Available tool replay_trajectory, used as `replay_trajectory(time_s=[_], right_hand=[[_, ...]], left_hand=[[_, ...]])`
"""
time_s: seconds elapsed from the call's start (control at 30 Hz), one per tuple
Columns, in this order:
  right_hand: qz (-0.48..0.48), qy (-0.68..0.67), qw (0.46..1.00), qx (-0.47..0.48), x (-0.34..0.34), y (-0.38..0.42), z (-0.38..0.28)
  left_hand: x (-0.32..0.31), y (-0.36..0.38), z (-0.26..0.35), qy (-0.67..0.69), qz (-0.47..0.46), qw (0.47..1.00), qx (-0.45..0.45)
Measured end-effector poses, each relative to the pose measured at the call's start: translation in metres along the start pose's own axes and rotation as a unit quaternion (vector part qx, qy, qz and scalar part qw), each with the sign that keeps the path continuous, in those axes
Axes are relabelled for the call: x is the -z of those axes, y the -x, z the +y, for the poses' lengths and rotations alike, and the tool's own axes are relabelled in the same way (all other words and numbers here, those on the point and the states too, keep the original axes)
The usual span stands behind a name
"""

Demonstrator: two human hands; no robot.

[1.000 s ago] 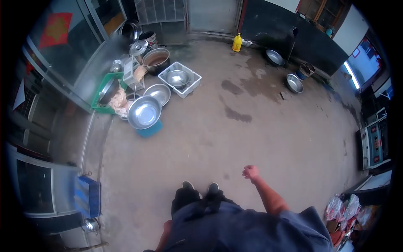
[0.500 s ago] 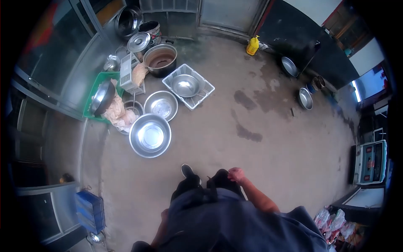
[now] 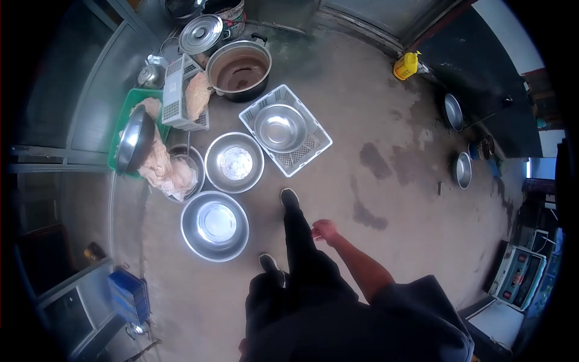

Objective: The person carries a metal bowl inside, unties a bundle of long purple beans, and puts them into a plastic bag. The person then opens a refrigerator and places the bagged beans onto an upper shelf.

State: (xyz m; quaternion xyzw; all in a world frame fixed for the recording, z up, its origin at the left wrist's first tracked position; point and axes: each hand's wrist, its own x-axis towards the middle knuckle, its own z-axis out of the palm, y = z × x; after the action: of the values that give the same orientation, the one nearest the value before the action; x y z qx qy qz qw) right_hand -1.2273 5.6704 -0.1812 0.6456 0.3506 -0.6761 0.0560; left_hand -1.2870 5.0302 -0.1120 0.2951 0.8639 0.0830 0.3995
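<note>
My right hand hangs beside my right thigh, its fingers loosely curled in with nothing visible in them. Of my left hand, only a sliver shows at the lower edge, by my dark clothing; its fingers are hidden. Ahead and left of my feet stand two wide metal basins, a larger one and another behind it. A smaller metal bowl sits inside a white plastic crate. Neither hand touches any of these.
A big pot, a lidded pot and a green crate with pale cloth or plastic stand at left. A yellow jug and metal bowls lie along the right wall. A blue box is at lower left.
I have stepped forward, my right foot now in front. The basins and crate appear closer and lower in view. My right hand has swung forward; my left has almost left the view.
</note>
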Motion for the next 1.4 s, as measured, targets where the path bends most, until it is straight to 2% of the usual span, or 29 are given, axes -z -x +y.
replay_trajectory(time_s=[0.07,0.17,0.23,0.37,0.5,0.57,0.6,0.67,0.77,0.87,1.0,1.07,1.17,1.23,1.27,1.33,1.4], right_hand=[[-0.028,0.094,0.995,0.0,-0.006,-0.045,-0.031],[-0.051,0.162,0.985,0.025,-0.016,-0.109,-0.073],[-0.056,0.147,0.987,0.035,-0.022,-0.155,-0.094],[-0.052,0.035,0.998,-0.026,-0.038,-0.273,-0.112],[-0.05,-0.08,0.995,-0.04,-0.066,-0.345,-0.13],[-0.048,-0.167,0.984,-0.051,-0.075,-0.383,-0.122],[-0.05,-0.161,0.984,-0.06,-0.077,-0.398,-0.118],[-0.086,-0.315,0.941,-0.085,-0.079,-0.425,-0.113],[-0.044,-0.362,0.928,-0.078,-0.091,-0.459,-0.121],[-0.08,-0.336,0.933,-0.096,-0.093,-0.487,-0.121],[-0.064,-0.333,0.937,-0.087,-0.092,-0.475,-0.148],[-0.016,-0.357,0.925,-0.129,-0.082,-0.44,-0.167],[-0.087,-0.385,0.904,-0.166,-0.053,-0.383,-0.167],[-0.09,-0.387,0.898,-0.19,-0.036,-0.33,-0.166],[-0.145,-0.387,0.888,-0.203,-0.025,-0.301,-0.162],[-0.186,-0.396,0.884,-0.163,-0.011,-0.231,-0.158],[-0.249,-0.413,0.858,-0.177,0.003,-0.169,-0.149]], left_hand=[[-0.011,-0.003,0.043,0.075,-0.047,0.988,0.13],[-0.016,-0.056,0.11,0.179,-0.057,0.954,0.234],[-0.022,-0.115,0.145,0.236,-0.049,0.935,0.261],[-0.004,-0.31,0.221,0.345,-0.018,0.897,0.277],[-0.002,-0.453,0.237,0.428,0.02,0.851,0.305],[-0.007,-0.48,0.235,0.444,0.026,0.836,0.322],[-0.012,-0.485,0.231,0.449,0.026,0.829,0.332],[-0.022,-0.49,0.223,0.453,0.029,0.819,0.349],[-0.031,-0.486,0.211,0.455,0.026,0.81,0.37],[-0.035,-0.482,0.206,0.459,0.029,0.801,0.384],[-0.025,-0.484,0.206,0.465,0.035,0.797,0.384],[-0.016,-0.479,0.212,0.473,0.036,0.797,0.374],[0.01,-0.471,0.23,0.482,0.043,0.8,0.354],[0.027,-0.457,0.24,0.485,0.046,0.803,0.342],[0.036,-0.447,0.246,0.488,0.05,0.805,0.334],[0.056,-0.424,0.258,0.487,0.05,0.811,0.321],[0.067,-0.39,0.271,0.489,0.046,0.813,0.312]])
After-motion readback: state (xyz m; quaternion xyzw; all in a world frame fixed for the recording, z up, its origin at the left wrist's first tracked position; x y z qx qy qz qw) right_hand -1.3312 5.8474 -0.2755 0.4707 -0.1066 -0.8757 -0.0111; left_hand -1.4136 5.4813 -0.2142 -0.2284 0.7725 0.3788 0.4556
